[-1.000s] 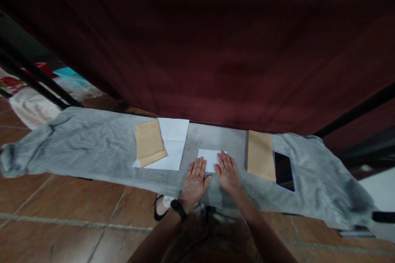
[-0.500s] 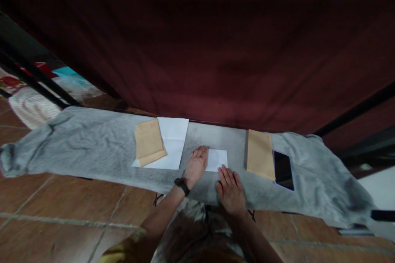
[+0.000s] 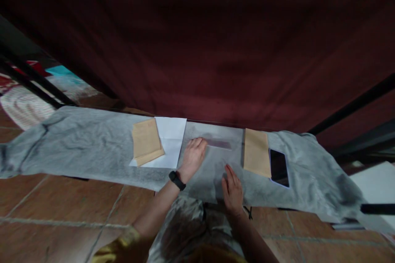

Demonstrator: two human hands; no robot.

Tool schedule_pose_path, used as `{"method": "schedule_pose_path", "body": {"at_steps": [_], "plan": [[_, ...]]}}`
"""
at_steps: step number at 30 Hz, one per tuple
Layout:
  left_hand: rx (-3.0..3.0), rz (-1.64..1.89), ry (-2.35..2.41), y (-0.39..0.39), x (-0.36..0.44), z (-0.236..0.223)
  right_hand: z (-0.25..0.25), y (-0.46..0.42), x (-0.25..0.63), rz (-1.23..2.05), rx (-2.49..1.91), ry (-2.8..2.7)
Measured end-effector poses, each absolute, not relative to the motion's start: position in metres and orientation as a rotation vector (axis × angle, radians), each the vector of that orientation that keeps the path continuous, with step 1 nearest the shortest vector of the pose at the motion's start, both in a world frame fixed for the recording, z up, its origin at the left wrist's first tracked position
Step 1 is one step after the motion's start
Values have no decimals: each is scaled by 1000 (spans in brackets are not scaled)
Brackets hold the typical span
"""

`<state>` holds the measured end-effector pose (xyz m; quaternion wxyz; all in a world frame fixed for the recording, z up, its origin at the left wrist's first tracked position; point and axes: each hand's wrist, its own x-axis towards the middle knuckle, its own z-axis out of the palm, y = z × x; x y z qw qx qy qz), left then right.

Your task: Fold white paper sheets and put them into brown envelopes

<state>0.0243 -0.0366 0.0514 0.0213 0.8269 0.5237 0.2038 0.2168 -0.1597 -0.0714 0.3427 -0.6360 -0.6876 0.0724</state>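
My left hand (image 3: 194, 156), with a dark watch on its wrist, is closed on one end of a folded white paper (image 3: 218, 144). The paper is raised off the grey cloth (image 3: 92, 144) and tilted, so it shows as a thin, blurred strip. Held just above the cloth, my right hand (image 3: 233, 191) has its fingers stretched out and touches no paper. Left of my left hand lies a larger white sheet (image 3: 175, 139) with brown envelopes (image 3: 146, 139) overlapping it. Another brown envelope or stack of them (image 3: 256, 152) lies to the right of my right hand.
A dark-screened phone (image 3: 279, 167) lies beside the right-hand envelopes. Behind the cloth-covered surface hangs a dark red curtain (image 3: 200, 70). Black metal bars (image 3: 352, 107) stand at both sides. Brown floor tiles (image 3: 77, 201) show below, and striped fabric (image 3: 26, 104) lies at the far left.
Both hands lay flat on the folded white paper. My left hand then took its left end and lifted and tilted it, while my right hand drew back from it. The view has shifted slightly.
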Motion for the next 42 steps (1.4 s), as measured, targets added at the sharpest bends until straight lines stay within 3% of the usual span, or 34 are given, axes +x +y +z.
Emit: {"method": "schedule_pose_path", "body": {"at_steps": [11,16,23,42], "plan": [[2626,426,1532,-112,18,-34,-68,-164,224,343,-1539,-1564],[2560,494,1612,-105,27,-31,-53,-134,209,392,-1533,-1784],[2572,341,1654,-99,37,-45,-64,-96,185,86,-1688,-2149],[2566,338,1513,-100,34,-51,-66,-96,190,-56,-1957,-2183]]}}
